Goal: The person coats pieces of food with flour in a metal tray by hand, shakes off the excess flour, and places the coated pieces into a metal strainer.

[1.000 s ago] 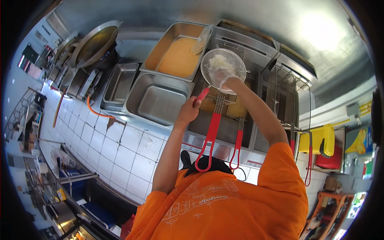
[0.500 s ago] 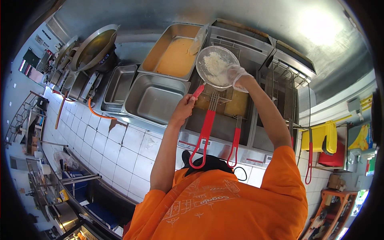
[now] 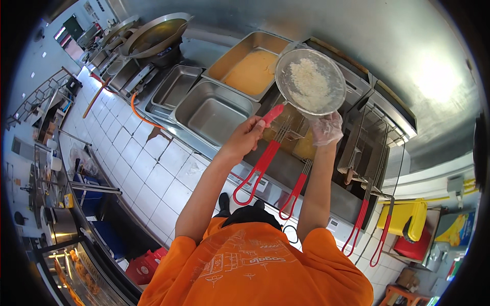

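My left hand (image 3: pixel 244 136) is closed round the red handle of a round mesh strainer (image 3: pixel 287 87). Whitish crumbs (image 3: pixel 308 76) lie in a loose heap in its bowl. My right hand (image 3: pixel 326 129), in a clear plastic glove, is at the strainer's near rim; its fingers are mostly hidden there. Below the strainer is a deep fryer with cloudy yellowish oil (image 3: pixel 305 148). Two fry baskets sit in it, one with a long red handle (image 3: pixel 263 160) near my left hand, the other with a red handle (image 3: pixel 296 191) beside my right forearm.
To the left stand an empty steel pan (image 3: pixel 214 115), a smaller steel pan (image 3: pixel 176 86) and a deep pan (image 3: pixel 232 56) of orange-tan stuff. A large wok (image 3: pixel 158 33) is farther left. More baskets (image 3: pixel 365 194) hang at the right fryer, near a yellow bin (image 3: pixel 403 219).
My right hand has moved from over the strainer's right side to below its near rim. The strainer appears larger and farther right. The whole view has turned somewhat.
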The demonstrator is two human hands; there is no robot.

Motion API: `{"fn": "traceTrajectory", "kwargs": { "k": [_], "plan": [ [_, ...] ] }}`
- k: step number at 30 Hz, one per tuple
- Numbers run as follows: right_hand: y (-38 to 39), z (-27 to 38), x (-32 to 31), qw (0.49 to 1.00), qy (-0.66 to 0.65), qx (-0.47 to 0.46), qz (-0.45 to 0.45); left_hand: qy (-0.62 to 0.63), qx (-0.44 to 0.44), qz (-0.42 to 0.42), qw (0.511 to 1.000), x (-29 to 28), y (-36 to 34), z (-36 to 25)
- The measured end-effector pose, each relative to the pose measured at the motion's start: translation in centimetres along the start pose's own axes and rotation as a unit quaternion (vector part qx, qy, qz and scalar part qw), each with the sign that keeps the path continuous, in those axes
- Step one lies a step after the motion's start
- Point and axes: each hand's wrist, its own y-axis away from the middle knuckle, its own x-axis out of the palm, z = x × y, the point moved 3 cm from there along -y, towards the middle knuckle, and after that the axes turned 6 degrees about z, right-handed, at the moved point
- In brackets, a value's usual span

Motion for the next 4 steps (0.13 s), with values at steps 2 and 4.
{"fn": "traceTrajectory", "kwargs": {
  "k": [2,4],
  "plan": [
    [1.3,-3.4,8.0,0.991,-0.076,0.105,-0.028,0.010,0.012,-0.017,1.000,-0.7,3.1,-0.3],
    [1.5,-4.7,11.7,0.987,-0.103,0.118,0.021,0.035,0.012,-0.001,0.999,-0.7,5.3,-0.8]
  ]
}}
